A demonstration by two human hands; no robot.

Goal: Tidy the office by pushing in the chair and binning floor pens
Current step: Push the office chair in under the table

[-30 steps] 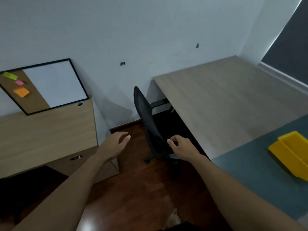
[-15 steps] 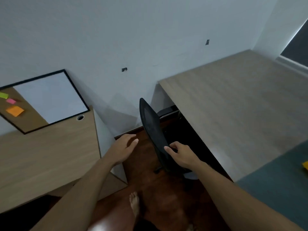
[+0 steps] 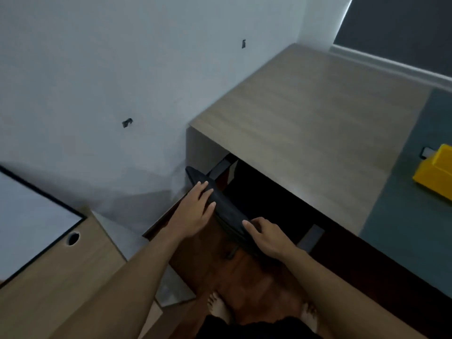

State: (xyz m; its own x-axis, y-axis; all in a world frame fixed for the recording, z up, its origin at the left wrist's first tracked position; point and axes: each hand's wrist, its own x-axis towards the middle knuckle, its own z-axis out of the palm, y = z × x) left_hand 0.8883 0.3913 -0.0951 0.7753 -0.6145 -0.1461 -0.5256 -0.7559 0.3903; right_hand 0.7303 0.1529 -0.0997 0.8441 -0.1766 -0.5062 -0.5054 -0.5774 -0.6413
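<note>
The black mesh office chair (image 3: 226, 210) stands at the light wooden desk (image 3: 305, 133), its seat hidden in the dark space under the top, with one armrest showing at the desk edge. My left hand (image 3: 195, 211) lies flat against the top of the backrest, fingers stretched out. My right hand (image 3: 266, 236) curls its fingers over the backrest's upper edge further along. No pens are in view on the floor.
A yellow bin (image 3: 435, 172) sits on the teal mat at the right. A second wooden desk (image 3: 61, 277) with a framed whiteboard (image 3: 29, 221) is on the left. My bare feet (image 3: 220, 307) stand on the dark wood floor behind the chair.
I have stepped closer. My left hand moved from open air onto the backrest. The chair has gone further under the desk, and the view tilted down.
</note>
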